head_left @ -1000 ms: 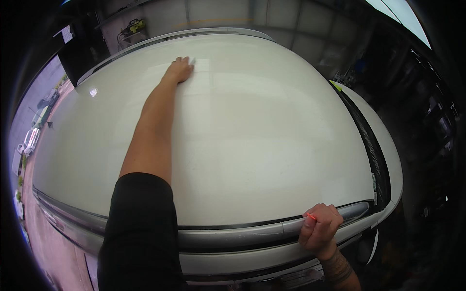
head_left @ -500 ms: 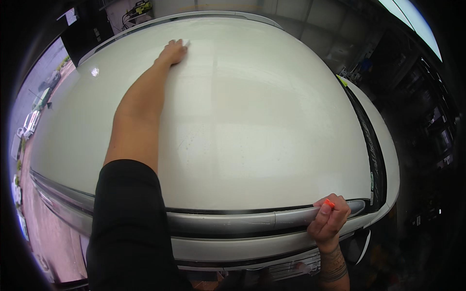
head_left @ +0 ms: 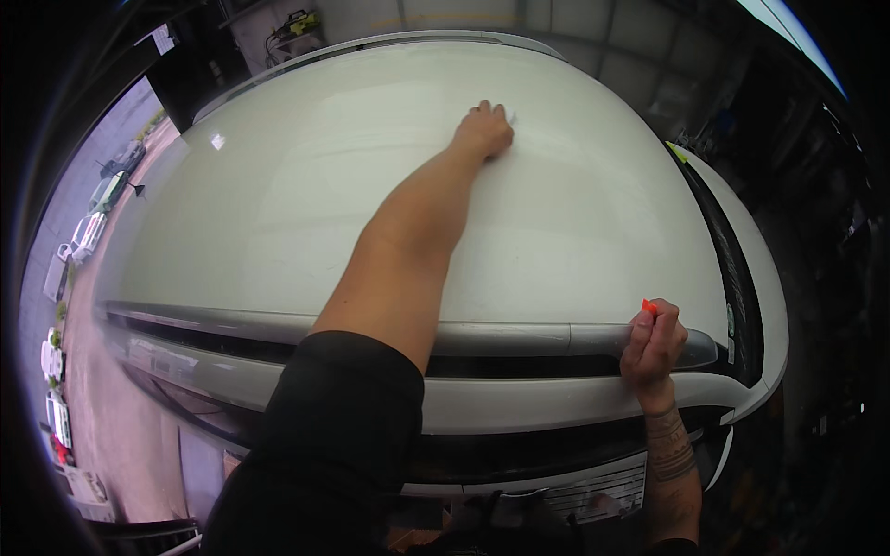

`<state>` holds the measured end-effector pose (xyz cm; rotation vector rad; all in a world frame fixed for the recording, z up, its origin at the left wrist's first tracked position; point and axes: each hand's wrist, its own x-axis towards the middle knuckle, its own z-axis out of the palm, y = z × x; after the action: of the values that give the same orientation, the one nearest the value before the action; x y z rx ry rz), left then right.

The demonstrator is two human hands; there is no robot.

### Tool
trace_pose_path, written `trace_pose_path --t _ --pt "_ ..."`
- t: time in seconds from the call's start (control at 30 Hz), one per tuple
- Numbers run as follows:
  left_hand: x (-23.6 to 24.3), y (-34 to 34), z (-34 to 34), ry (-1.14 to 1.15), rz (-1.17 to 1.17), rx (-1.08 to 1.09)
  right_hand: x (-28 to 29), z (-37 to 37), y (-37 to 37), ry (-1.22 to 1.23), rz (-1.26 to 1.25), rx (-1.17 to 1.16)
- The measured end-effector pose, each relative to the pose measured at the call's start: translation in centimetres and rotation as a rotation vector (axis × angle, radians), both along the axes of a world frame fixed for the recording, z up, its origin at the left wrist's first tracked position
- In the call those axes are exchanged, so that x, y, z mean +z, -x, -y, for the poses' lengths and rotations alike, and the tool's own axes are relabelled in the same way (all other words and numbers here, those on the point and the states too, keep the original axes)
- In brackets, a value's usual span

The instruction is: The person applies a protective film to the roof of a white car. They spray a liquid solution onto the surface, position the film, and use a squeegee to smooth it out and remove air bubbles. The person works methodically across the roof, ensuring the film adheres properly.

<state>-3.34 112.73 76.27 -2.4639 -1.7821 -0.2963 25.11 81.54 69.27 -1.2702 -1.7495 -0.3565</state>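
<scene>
My left hand (head_left: pixel 484 132) reaches far across the white car roof (head_left: pixel 575 232), its fingers curled round a small white piece (head_left: pixel 511 117) pressed to the paint. Most of that piece is under the fingers, so I cannot make out whether it is a pad or a folded cloth. By the near silver roof rail (head_left: pixel 501 335), my right hand (head_left: pixel 656 347) is closed, resting against the rail close to its right end. A small bright orange piece (head_left: pixel 648 307) pokes out between its thumb and fingers; its kind is hidden.
The far roof rail (head_left: pixel 371 42) lines the opposite side. A dark glass edge with a yellow-green tab (head_left: pixel 679 153) lies at the right. Behind the car sits a yellow-green machine (head_left: pixel 295 23). Parked vehicles (head_left: pixel 88 233) stand outside at the left.
My left hand has swept to the right over the roof with the white piece. My right hand still holds the orange piece at the rail. The whole view has shifted a little.
</scene>
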Motion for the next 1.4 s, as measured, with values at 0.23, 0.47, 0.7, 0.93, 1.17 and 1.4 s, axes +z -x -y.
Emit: trace_pose_path --t 0.23,0.47,0.7,0.93,1.17,1.4 --pt "-2.5 13.0 -3.3 -0.044 0.140 0.037 0.7 0.5 0.5 0.047 -0.003 -0.027" --pt "0.9 48.3 6.0 0.178 -0.311 0.879 -1.0 1.0 1.6 -0.042 -0.034 0.015" --pt "-2.5 3.2 3.4 0.039 0.190 0.017 0.3 0.3 1.7 -0.025 -0.007 -0.014" --pt "-2.3 5.5 7.2 0.095 0.190 -0.107 0.9 0.2 1.2 0.073 -0.011 -0.041" --pt "0.2 48.4 15.4 0.041 -0.032 0.923 -0.4 0.5 2.5 -0.006 -0.057 -0.011" --pt "-1.9 9.7 12.5 0.121 0.135 0.225 0.2 0.2 1.6 -0.018 0.032 -0.086"
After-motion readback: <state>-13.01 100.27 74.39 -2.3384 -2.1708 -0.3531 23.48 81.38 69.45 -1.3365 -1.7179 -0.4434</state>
